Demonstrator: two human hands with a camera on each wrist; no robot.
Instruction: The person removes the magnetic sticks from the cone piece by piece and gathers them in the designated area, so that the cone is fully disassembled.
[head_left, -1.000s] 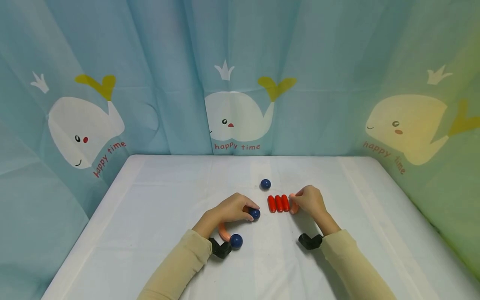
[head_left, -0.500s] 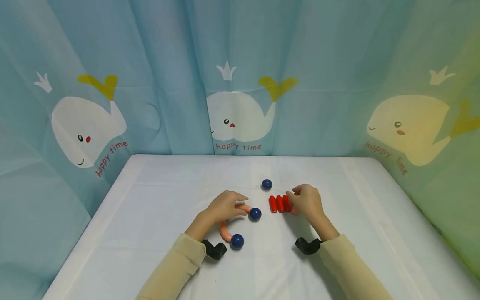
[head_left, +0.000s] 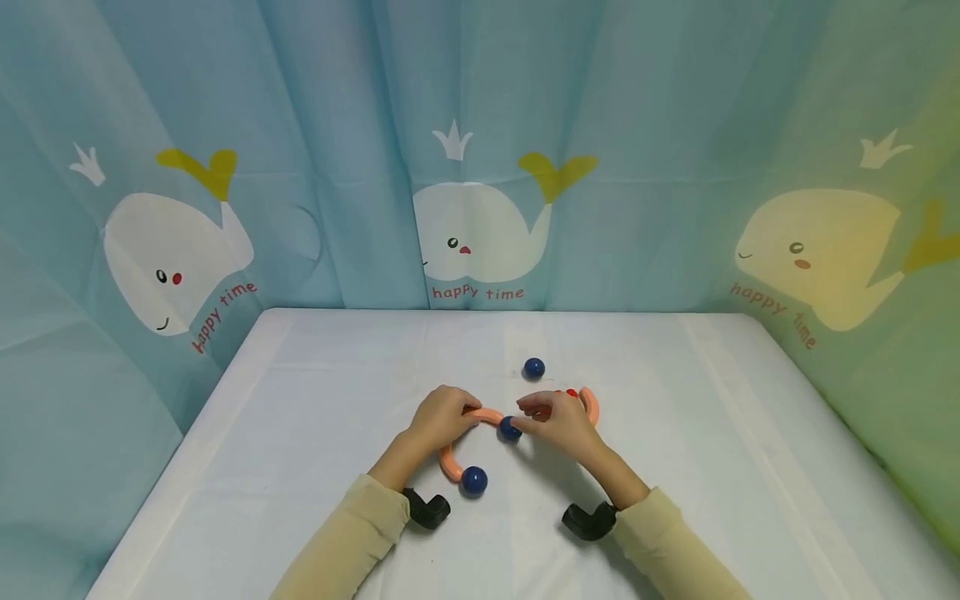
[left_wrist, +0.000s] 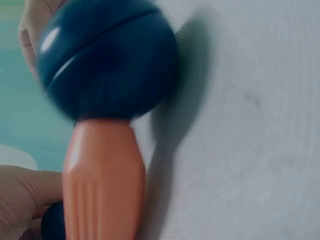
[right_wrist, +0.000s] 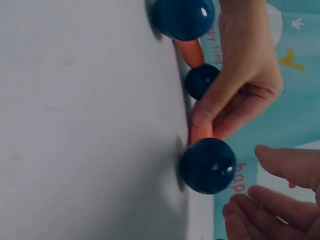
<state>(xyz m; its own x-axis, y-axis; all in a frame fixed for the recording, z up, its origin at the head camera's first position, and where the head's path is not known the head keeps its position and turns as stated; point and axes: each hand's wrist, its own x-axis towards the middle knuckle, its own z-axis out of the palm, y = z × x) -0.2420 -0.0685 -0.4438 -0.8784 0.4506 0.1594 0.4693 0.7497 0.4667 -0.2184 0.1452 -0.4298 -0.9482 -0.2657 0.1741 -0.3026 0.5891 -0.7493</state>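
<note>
The left hand (head_left: 442,414) gripped the orange curved piece (head_left: 450,458); its blue ball (head_left: 510,427) sat just left of the right hand's (head_left: 558,421) loosely spread fingers (right_wrist: 282,162).

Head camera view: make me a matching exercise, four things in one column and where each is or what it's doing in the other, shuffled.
Column 1
1. left hand
2. right hand
3. lone blue ball
4. second orange curve

Column 2
A. lies alone farther back on the table
B. lies right beside the right hand, on its far side
C. grips the orange curved rod
D. reaches its fingertips to the end ball

Pairs: 1-C, 2-D, 3-A, 4-B
</note>
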